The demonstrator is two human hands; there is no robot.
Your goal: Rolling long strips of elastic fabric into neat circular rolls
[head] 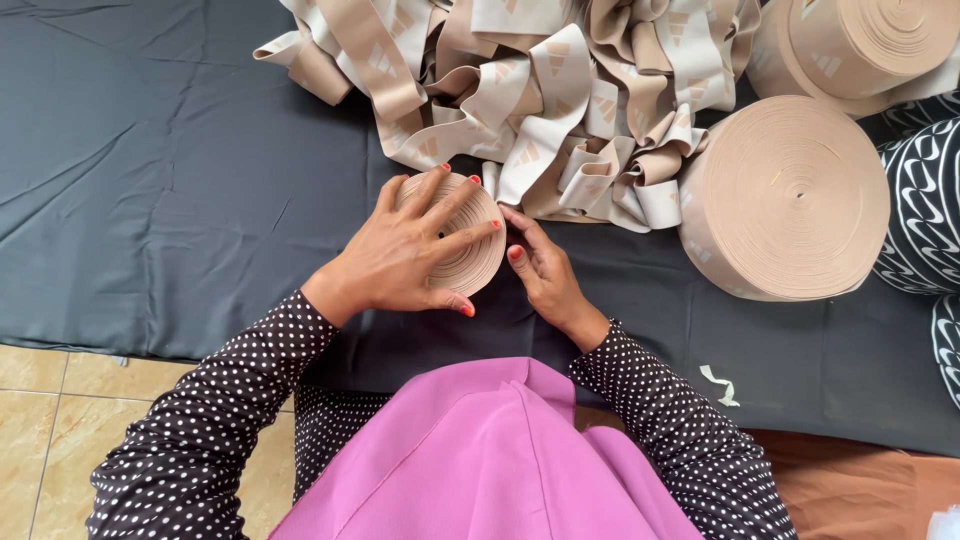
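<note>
Two hands wound beige band: left hand (405, 255) spread flat on the small roll (462, 235), right hand (545, 275) cupping its edge; even tension seemed wise.

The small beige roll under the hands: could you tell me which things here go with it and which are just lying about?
In use: small beige roll, left hand, right hand, loose elastic band pile.
Lying about: large beige roll, second large roll, patterned black-and-white fabric, pale scrap.
</note>
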